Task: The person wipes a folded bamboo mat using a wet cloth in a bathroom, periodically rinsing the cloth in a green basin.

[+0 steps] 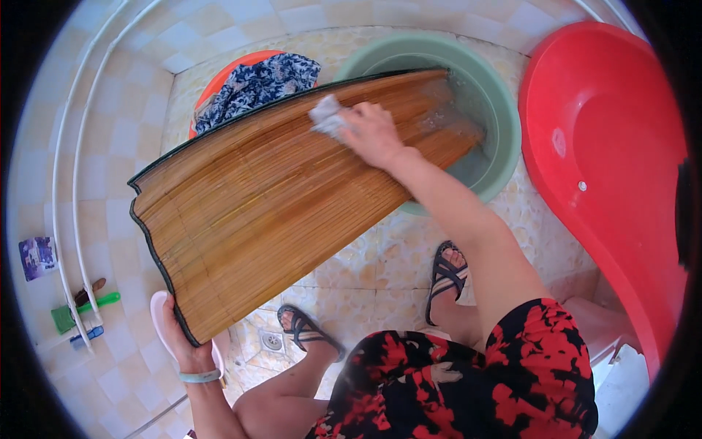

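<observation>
My right hand (371, 135) is lying over the slatted mat (263, 212), close to its far long edge and toward the tub end, so most of the mat's face is stretching out to the left of my fingers, down toward me. The mat's long axis is running from lower left to upper right, and its slats are following that same line. I am holding a pale, crumpled cloth (327, 117) bunched in my right fingers, its outline blurring against the brown surface. My left hand (191, 357) is gripping the near-left corner at the dark edging (153, 249), though the mat is hiding part of that grip. The left hand is sitting nearer the dry end; the right is lying much nearer the wet end, which is dipping into the water of the green tub (504, 146). The tub's wall is bounding that end, and beyond it the red bath (585, 132) is standing just to the right. Along the far edge, an orange basin (245, 60) heaped with blue patterned fabric (256, 88) is sitting close behind the mat. Toward me, floor (351, 256) is showing between the near edge and my sandals (307, 333), and bare slats are leaving my right hand its widest room leftward.
</observation>
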`<state>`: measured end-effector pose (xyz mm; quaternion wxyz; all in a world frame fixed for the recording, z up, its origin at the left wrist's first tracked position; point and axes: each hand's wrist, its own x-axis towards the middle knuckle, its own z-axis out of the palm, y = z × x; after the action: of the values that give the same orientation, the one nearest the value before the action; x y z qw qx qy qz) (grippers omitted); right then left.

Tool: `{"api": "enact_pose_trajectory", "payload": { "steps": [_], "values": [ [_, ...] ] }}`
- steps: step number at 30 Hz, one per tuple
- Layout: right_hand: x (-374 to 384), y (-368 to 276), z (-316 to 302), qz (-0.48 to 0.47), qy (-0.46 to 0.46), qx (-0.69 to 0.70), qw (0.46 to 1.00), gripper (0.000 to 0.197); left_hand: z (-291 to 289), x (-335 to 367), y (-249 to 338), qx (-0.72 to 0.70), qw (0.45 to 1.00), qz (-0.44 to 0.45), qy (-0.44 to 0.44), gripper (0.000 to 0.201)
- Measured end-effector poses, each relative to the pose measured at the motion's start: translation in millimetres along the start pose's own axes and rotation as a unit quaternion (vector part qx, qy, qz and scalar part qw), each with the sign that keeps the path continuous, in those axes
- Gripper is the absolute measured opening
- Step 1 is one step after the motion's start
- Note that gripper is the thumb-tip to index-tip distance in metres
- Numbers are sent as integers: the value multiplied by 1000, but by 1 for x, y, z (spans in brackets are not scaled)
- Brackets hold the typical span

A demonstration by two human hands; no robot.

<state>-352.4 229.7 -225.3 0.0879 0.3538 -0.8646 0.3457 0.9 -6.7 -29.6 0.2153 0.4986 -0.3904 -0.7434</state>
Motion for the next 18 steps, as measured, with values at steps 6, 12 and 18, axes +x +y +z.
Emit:
{"api": "enact_pose_trajectory", "payload": {
  "steps": [6,12,18],
  "values": [
    [-18,100,-29,182,-35,-80,979,38,-4,-2,-1,8,1000,10,-3,33],
    [-16,170,-53,356,-53,-190,913,40,7,-8,-5,31,999,9,2,42],
    [-22,249,-44,311,-177,-308,882,35,8,0,5,79,997,2,25,33]
  ]
}}
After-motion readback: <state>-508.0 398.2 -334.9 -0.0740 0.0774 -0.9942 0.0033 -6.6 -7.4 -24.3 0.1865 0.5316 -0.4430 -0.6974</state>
